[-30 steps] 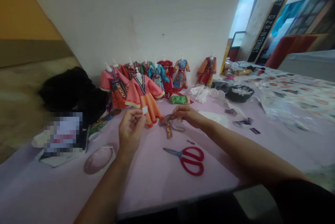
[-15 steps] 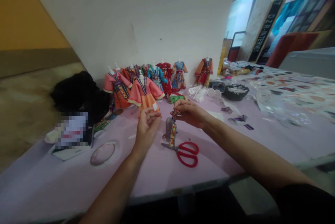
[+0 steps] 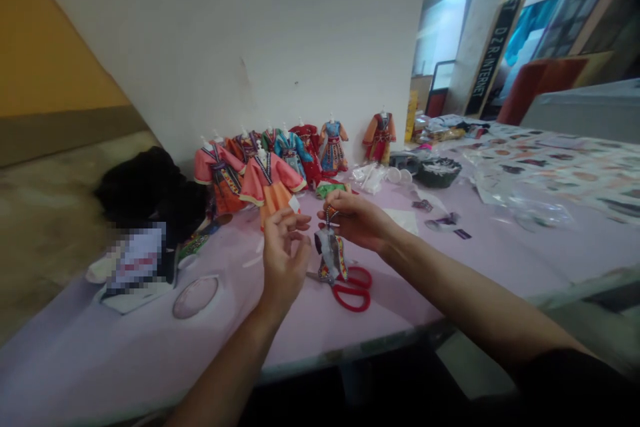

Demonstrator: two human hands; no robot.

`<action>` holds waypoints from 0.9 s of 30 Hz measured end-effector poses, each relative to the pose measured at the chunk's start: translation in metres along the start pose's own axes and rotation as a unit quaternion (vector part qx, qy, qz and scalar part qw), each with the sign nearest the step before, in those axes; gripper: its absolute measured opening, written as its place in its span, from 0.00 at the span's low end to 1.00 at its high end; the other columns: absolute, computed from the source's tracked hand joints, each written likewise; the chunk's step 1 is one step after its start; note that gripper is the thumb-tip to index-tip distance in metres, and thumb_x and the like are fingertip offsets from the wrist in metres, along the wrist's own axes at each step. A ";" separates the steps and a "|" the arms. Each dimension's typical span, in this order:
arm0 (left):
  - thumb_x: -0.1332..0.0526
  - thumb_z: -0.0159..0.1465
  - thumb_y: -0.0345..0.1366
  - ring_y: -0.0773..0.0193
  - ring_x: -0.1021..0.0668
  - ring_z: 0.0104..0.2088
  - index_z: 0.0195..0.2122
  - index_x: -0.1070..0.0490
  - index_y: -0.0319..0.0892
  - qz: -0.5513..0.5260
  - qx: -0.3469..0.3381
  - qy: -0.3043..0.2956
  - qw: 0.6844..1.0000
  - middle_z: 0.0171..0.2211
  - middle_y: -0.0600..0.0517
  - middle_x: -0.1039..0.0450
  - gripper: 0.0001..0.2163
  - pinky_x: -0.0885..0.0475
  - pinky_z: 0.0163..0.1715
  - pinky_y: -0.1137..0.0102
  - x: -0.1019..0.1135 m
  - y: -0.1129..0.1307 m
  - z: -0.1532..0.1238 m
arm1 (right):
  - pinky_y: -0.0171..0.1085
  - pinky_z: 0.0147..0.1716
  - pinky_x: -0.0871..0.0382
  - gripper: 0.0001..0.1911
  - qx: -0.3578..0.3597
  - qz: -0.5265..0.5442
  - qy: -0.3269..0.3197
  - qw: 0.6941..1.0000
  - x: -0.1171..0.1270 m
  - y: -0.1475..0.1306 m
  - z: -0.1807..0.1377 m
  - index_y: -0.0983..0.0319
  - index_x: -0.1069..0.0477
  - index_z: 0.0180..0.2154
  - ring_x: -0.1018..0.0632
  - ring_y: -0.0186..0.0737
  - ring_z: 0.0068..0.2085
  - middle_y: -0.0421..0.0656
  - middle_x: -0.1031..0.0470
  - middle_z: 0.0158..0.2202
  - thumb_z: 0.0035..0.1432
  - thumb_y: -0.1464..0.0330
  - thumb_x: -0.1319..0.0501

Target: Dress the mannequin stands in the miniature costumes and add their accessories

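Pinched in my right hand (image 3: 353,217) is the top of a small strip of patterned trim (image 3: 331,255), which hangs down with grey and yellow-red sides showing. My left hand (image 3: 286,247) is just left of it, fingers apart and curved, with nothing visible in them. Below the strip lie red-handled scissors (image 3: 356,302) on the table, their blades partly hidden behind the trim. Behind my left hand stands a miniature pink and orange dress (image 3: 274,180) on a small white form, with a white tag on its skirt.
Several more miniature dresses (image 3: 334,147) line the white wall. A dark bowl (image 3: 440,174) and clear plastic wrap sit back right, near purple scraps (image 3: 444,220). On the left are black cloth (image 3: 145,184) and an oval hoop (image 3: 196,297). The table's front edge (image 3: 350,352) runs below my hands.
The hanging strip has turned, now showing its grey side and a fold. My left hand has opened slightly beside it. The view has shifted a little to the right.
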State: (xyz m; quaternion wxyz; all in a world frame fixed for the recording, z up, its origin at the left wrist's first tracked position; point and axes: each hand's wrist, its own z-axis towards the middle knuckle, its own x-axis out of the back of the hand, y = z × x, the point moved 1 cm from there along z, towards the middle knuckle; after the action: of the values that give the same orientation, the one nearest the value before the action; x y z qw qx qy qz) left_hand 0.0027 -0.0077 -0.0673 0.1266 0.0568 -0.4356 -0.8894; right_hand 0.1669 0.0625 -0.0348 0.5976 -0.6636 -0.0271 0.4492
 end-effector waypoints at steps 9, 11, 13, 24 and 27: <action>0.32 0.62 0.35 0.59 0.22 0.41 0.55 0.38 0.48 0.044 -0.044 -0.007 0.998 0.39 0.51 0.26 0.22 0.29 0.47 0.62 -0.005 -0.007 -0.015 | 0.37 0.39 0.27 0.11 0.004 0.067 0.000 0.998 -0.009 0.006 -0.007 0.59 0.35 0.31 0.25 0.37 0.34 0.37 0.30 0.29 0.50 0.68 0.32; 0.34 0.64 0.35 0.61 0.23 0.38 0.55 0.37 0.49 0.033 -0.029 -0.013 0.999 0.36 0.52 0.27 0.20 0.29 0.46 0.62 -0.006 -0.003 -0.016 | 0.36 0.38 0.28 0.11 0.003 0.061 0.018 0.998 -0.004 0.011 -0.005 0.58 0.33 0.31 0.25 0.37 0.33 0.37 0.30 0.29 0.50 0.67 0.31; 0.35 0.64 0.34 0.61 0.24 0.37 0.54 0.37 0.50 0.028 -0.028 -0.009 0.999 0.34 0.53 0.28 0.19 0.29 0.45 0.63 -0.005 0.006 -0.015 | 0.37 0.39 0.29 0.09 0.000 0.023 0.046 0.999 0.005 0.019 -0.002 0.58 0.30 0.32 0.25 0.38 0.36 0.39 0.27 0.32 0.51 0.67 0.31; 0.39 0.58 0.24 0.66 0.25 0.31 0.52 0.35 0.47 0.160 -0.018 -0.025 0.987 0.30 0.57 0.32 0.21 0.29 0.37 0.69 0.012 0.037 0.000 | 0.43 0.51 0.30 0.13 0.197 -0.337 0.085 0.917 0.003 0.039 -0.029 0.55 0.25 0.43 0.25 0.44 0.48 0.43 0.25 0.44 0.59 0.58 0.31; 0.37 0.58 0.25 0.66 0.24 0.31 0.52 0.35 0.47 0.159 0.002 -0.034 0.987 0.30 0.57 0.31 0.21 0.29 0.36 0.69 0.015 0.037 0.004 | 0.43 0.46 0.27 0.13 0.185 -0.377 0.036 0.907 -0.013 0.044 -0.033 0.57 0.26 0.43 0.24 0.43 0.44 0.43 0.24 0.42 0.58 0.60 0.30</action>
State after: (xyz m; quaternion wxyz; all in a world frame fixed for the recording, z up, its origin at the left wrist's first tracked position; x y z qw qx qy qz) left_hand -0.0056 -0.0310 -0.0354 0.2517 -0.0431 -0.4447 -0.8585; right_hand 0.1579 0.0173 -0.0671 0.8349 -0.4972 -0.1705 0.1631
